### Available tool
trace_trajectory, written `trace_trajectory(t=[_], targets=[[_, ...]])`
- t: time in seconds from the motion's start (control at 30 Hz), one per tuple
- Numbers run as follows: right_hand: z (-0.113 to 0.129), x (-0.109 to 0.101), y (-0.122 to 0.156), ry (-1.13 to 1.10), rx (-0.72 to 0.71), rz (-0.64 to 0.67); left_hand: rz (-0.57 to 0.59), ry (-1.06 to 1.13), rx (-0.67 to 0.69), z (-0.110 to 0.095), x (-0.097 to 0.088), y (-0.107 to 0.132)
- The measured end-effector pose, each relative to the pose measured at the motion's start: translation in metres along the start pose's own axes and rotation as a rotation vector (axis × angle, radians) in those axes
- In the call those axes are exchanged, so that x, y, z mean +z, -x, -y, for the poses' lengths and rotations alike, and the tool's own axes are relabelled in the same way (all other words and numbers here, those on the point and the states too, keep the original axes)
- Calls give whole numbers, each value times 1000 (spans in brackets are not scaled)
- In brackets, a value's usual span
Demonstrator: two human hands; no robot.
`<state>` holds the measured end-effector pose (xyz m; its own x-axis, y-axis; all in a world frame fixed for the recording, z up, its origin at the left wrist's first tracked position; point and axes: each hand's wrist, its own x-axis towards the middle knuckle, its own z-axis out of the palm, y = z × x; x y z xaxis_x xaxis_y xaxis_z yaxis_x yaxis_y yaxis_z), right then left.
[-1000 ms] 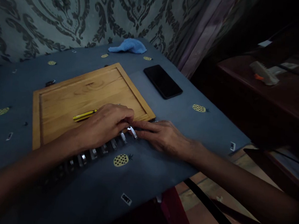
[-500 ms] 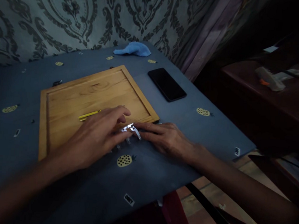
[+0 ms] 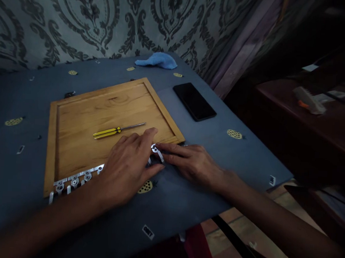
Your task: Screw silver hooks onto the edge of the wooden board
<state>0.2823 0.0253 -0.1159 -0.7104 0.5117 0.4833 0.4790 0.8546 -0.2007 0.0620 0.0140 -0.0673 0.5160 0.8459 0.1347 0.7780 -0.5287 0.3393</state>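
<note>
A shiny metal hook rail [image 3: 75, 176] with several hooks runs along the near edge of a framed wooden board [image 3: 83, 116]. My left hand [image 3: 128, 167] lies across the middle of the rail and hides part of it. Its thumb stands apart from the fingers, with the rail passing between them. At the rail's right end, my right hand [image 3: 192, 161] has its first two fingertips against the last hook; its thumb is hidden. A screwdriver [image 3: 108, 132] with a yellow and black handle rests on the board, just beyond my left hand.
A black phone [image 3: 194, 101] lies right of the board. A blue cloth [image 3: 158, 60] sits at the back of the table, near the patterned curtain [image 3: 88, 17]. A brush [image 3: 309, 100] lies on a dark red surface at the right. Small dark objects lie behind the board.
My left hand has slid a little right along the rail and turned more upright, uncovering the screwdriver's shaft and the rail's left part. My right hand stays at the rail's end. The view has shifted slightly.
</note>
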Motion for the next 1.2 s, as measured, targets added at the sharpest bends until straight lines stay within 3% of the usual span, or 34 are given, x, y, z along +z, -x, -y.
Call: trace_trajectory(t=[0.3,0.93,1.1,1.2], targets=[[0,0,-1,-36,-8,-26,-20,12,-77,-6,3,-2],[-1,1,1,-116,34,-21,60,92,-187,-10,1,-6],[-7,-19,-7,-201,151,-148,78,96,-178,-10,-1,-5],[-14,-39,-35,-188,210,-206,98,103,-178,-11,-3,-6]])
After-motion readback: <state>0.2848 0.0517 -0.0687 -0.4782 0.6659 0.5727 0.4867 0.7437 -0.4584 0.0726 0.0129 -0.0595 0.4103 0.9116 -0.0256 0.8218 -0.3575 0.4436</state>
